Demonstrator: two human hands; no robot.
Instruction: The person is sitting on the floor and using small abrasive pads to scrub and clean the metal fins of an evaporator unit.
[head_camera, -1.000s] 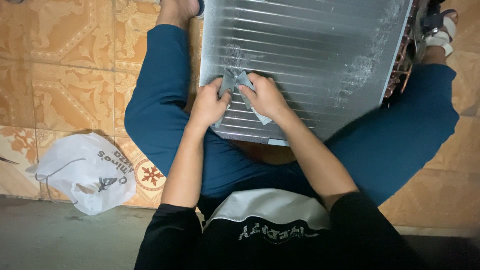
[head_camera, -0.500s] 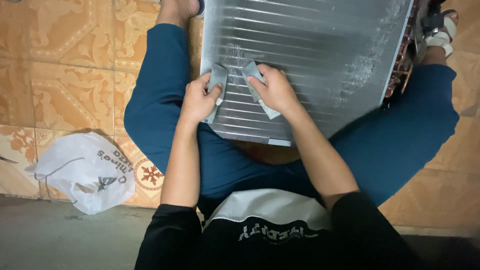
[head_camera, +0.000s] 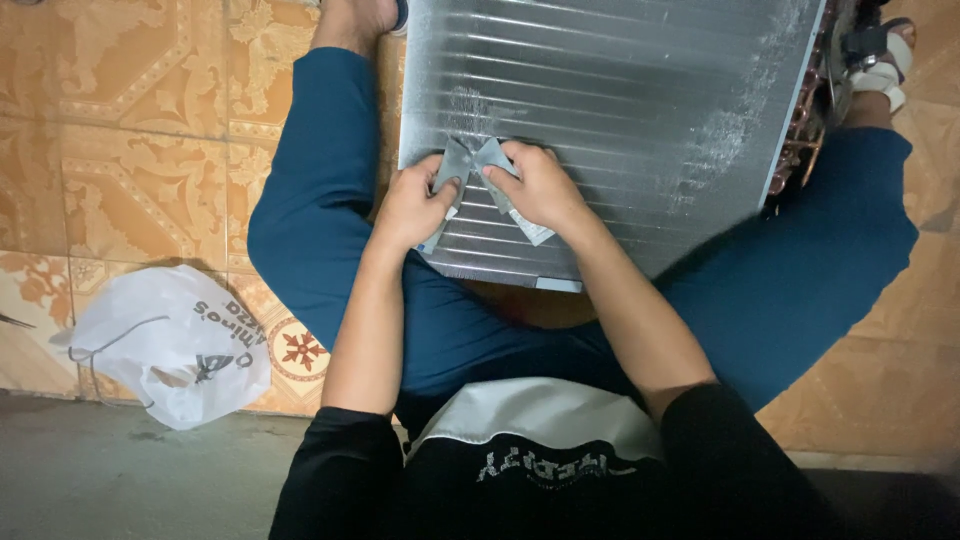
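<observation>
Head view: left hand (head_camera: 408, 205) and right hand (head_camera: 540, 183) close together, both pinching a small grey cloth (head_camera: 470, 160) against the finned metal panel (head_camera: 620, 110) across the lap; dusty patches remain, most fins untouched

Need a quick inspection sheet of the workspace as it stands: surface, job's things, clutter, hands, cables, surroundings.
Surface: patterned orange floor tiles; the person sits on them, legs around the work.
Job's things: finned metal panel, ribbed and dusty, lying between the legs; grey cloth pressed on its near-left part.
Clutter: white plastic bag on the floor at the person's left.
Hands: left hand and right hand both grip the cloth, close together on the panel.
Cables: none seen; copper tubing shows at the panel's right edge.
Surroundings: grey concrete strip by the tiles; sandal on the right foot.
</observation>
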